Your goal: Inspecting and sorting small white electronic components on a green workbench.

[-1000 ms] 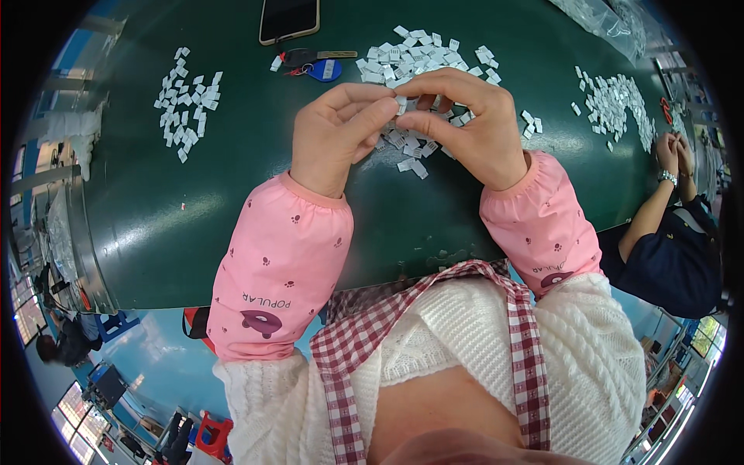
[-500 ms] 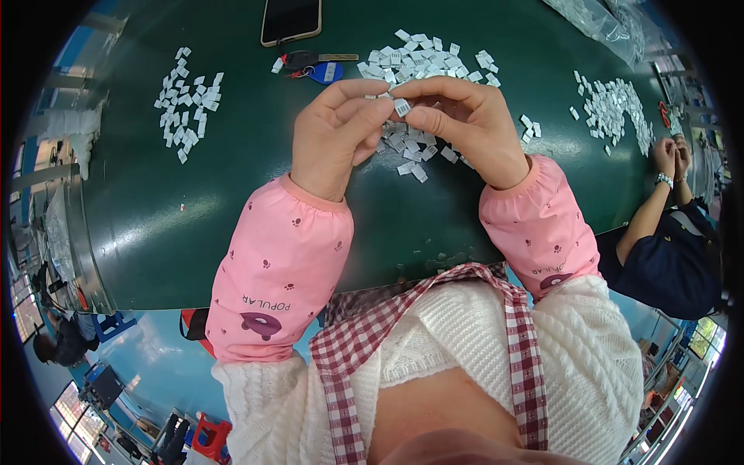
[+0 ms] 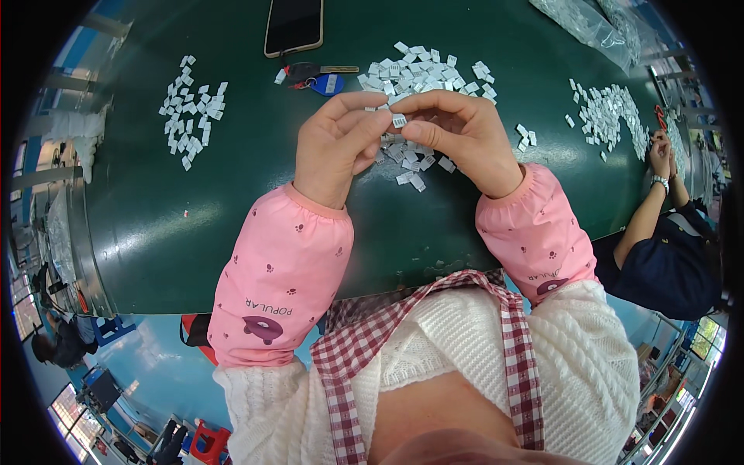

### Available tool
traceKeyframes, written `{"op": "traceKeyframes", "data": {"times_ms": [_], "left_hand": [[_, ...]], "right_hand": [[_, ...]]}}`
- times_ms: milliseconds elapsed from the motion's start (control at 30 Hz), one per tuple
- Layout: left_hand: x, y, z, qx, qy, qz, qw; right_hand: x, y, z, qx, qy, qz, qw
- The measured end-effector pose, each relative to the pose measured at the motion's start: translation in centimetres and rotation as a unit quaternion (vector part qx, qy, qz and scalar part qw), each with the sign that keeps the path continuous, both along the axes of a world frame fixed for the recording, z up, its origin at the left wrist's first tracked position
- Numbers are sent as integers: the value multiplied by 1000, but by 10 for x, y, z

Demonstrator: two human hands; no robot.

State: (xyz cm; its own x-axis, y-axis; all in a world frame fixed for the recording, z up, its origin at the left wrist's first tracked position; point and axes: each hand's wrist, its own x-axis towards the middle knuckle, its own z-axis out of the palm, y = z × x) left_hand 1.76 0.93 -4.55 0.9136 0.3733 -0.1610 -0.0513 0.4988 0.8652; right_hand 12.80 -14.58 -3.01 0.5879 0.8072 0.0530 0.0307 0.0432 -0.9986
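Between my fingertips is a small white slotted plastic piece (image 3: 399, 121) that looks like a connector housing. My left hand (image 3: 335, 147) is closed, its thumb and forefinger pinching at the piece's left side. From the other side, my right hand (image 3: 469, 139) is also closed on it, thumb below and forefinger curled above. Just beyond and beneath the hands lies a loose pile of similar white pieces (image 3: 422, 71), partly hidden by my fingers. Pink sleeve covers reach to both wrists.
The green table (image 3: 256, 116) carries a scattered group of white pieces (image 3: 186, 112) at left and a larger pile (image 3: 608, 116) at right. A phone (image 3: 294, 25), a key (image 3: 337, 70) and a blue tag (image 3: 329, 84) lie beyond my left hand. A co-worker's hands (image 3: 663, 155) work at far right.
The whole view has shifted slightly, so table and hands appear a little lower. Both hands still hold the small piece, which has turned slightly between the fingers.
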Motion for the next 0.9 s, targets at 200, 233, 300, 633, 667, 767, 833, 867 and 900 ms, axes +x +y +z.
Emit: {"op": "traceKeyframes", "data": {"times_ms": [200, 233, 300, 633, 667, 767, 833, 867, 900], "left_hand": [[1, -2, 2, -3, 5, 14, 1000], [1, -2, 2, -3, 8, 14, 1000], [0, -2, 2, -2, 10, 14, 1000], [4, -11, 16, -89, 32, -27, 995], [6, -8, 10, -91, 22, -29, 995], [2, 1, -1, -91, -3, -27, 995], [1, 5, -3, -104, -12, -36, 994], [1, 7, -4, -118, -21, -44, 992], [1, 7, -5, -131, -30, -52, 990]], "right_hand": [[0, 0, 1, 0, 3, 1, 1000], [0, 0, 1, 0, 6, 2, 1000], [-1, 0, 0, 0, 8, 2, 1000], [6, -3, 3, 25, -142, -27, 989], [10, -4, 5, 19, -175, -57, 983], [44, -23, 10, -70, -315, -197, 926], [64, -33, 4, -132, -339, -213, 907], [73, -37, 0, -195, -361, -226, 884], [79, -41, -5, -257, -380, -239, 856]]}}
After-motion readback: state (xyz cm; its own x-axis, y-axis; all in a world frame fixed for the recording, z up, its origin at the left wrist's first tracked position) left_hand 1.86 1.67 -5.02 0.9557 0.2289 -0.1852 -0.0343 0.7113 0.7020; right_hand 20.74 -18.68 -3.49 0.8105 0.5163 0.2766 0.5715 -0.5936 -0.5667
